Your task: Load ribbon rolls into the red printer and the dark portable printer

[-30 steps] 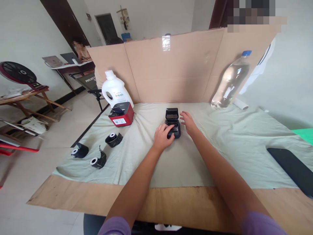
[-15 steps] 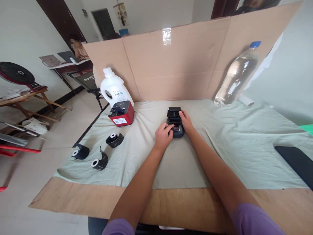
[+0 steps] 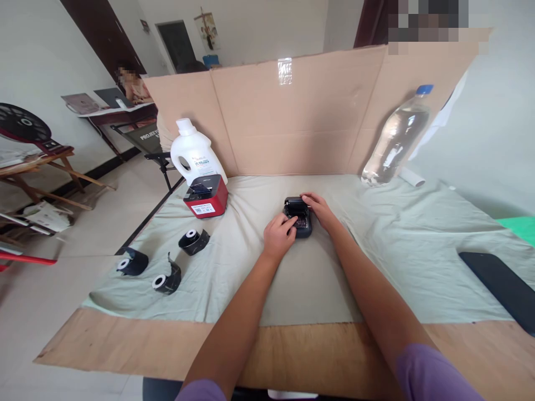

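Note:
A small black portable printer (image 3: 304,230) stands on the cloth before me, its hinged lid (image 3: 295,203) partly raised and tipped forward. A dark, shiny strip (image 3: 302,221) lies across its front. My left hand (image 3: 279,236) is closed at the printer's left side, with a finger pressing on the strip. At the lid's right corner, my right hand (image 3: 321,210) has its fingertips closed on the edge; its thumb is hard to see. The inside of the printer is mostly hidden by the lid and fingers.
Left stand several black paper rolls (image 3: 167,281), a red and black box-shaped device (image 3: 215,200) and a white detergent bottle (image 3: 196,147). A cardboard panel (image 3: 288,128) closes the back. A water bottle (image 3: 395,142) leans right, above a phone (image 3: 497,284). People are beyond the panel.
The printer's lid has tipped down towards me from nearly upright. My right hand has moved with it, fingers now over its top corner. My left hand stays on the strip.

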